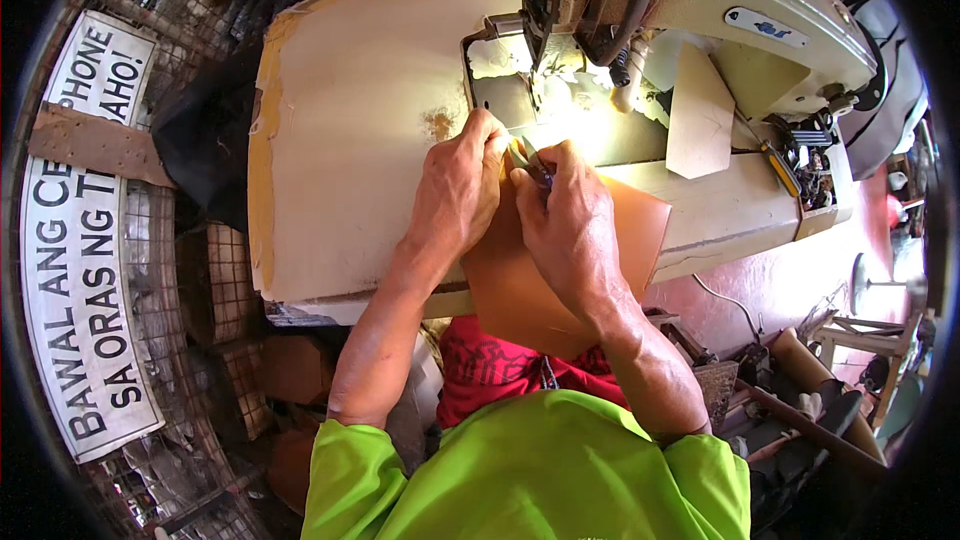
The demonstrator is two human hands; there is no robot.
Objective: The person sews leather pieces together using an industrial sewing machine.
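A flat tan-orange leather piece (520, 285) hangs over the front edge of the sewing table, its upper end between my hands. My left hand (455, 185) is closed, pinching the leather's upper edge between thumb and fingers. In my closed right hand (572, 225) is a small pair of thread snips (541, 172) with a dark handle, partly covered by my fingers. Its pale metal tip meets the leather edge beside my left thumb. Both hands are just in front of the sewing machine's needle area (536, 90), which a bright lamp lights.
The sewing machine (790, 25) spans the far right of the pale tabletop (350, 140). A cream pattern-shaped piece (700, 120) leans near its arm. A yellow-handled screwdriver (780, 170) lies by a small parts tray (822, 180). Wire mesh with a printed sign (90, 240) stands at left.
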